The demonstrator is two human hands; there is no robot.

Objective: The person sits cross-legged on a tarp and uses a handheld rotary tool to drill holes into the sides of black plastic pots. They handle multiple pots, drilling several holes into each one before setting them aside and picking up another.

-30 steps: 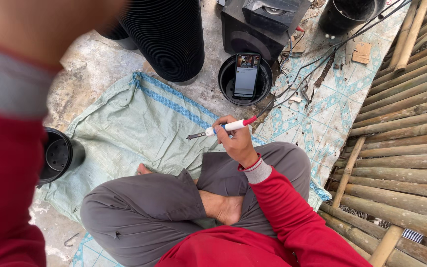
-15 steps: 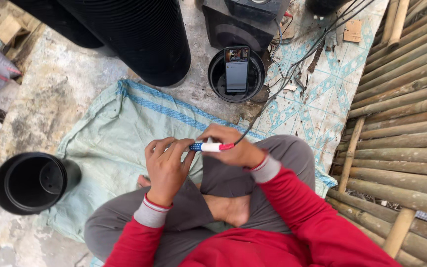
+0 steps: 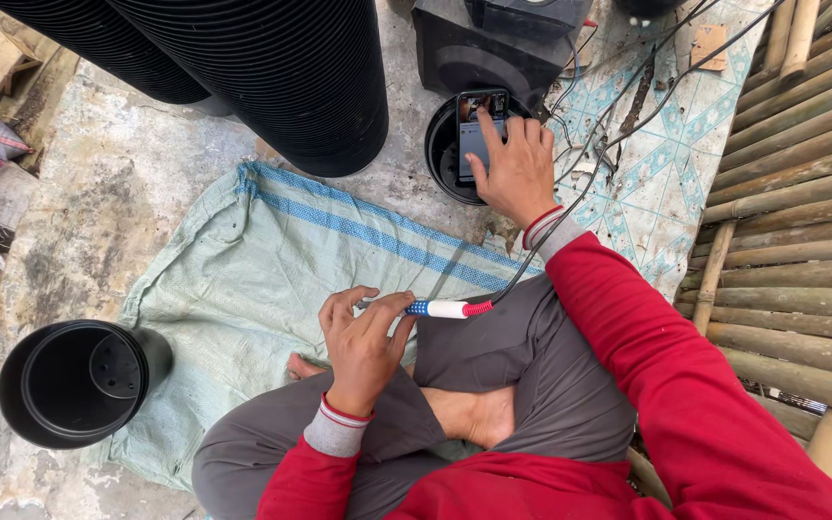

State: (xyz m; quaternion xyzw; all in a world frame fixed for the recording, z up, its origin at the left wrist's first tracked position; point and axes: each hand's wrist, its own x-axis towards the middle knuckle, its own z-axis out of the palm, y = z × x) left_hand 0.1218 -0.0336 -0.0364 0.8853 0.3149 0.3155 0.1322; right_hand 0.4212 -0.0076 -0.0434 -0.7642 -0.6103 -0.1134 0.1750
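I sit cross-legged on a pale green woven sack [image 3: 243, 279]. My left hand [image 3: 363, 342] holds a pen-shaped tool [image 3: 440, 308] with a white body, a blue band and a red end, from which a dark cable [image 3: 570, 202] runs off toward the back. My right hand [image 3: 514, 166] is stretched forward, its fingers touching the lit screen of a phone [image 3: 479, 130] that stands in a small black pot [image 3: 445, 159].
Tall stacks of black ribbed pots [image 3: 272, 67] stand ahead. An empty black pot [image 3: 74, 380] lies at the left. A black box with wires [image 3: 503, 43] stands behind the phone. Bamboo poles [image 3: 801, 231] line the right side.
My right hand has let go of the tool and reached forward to the phone. The left hand alone keeps the tool now.
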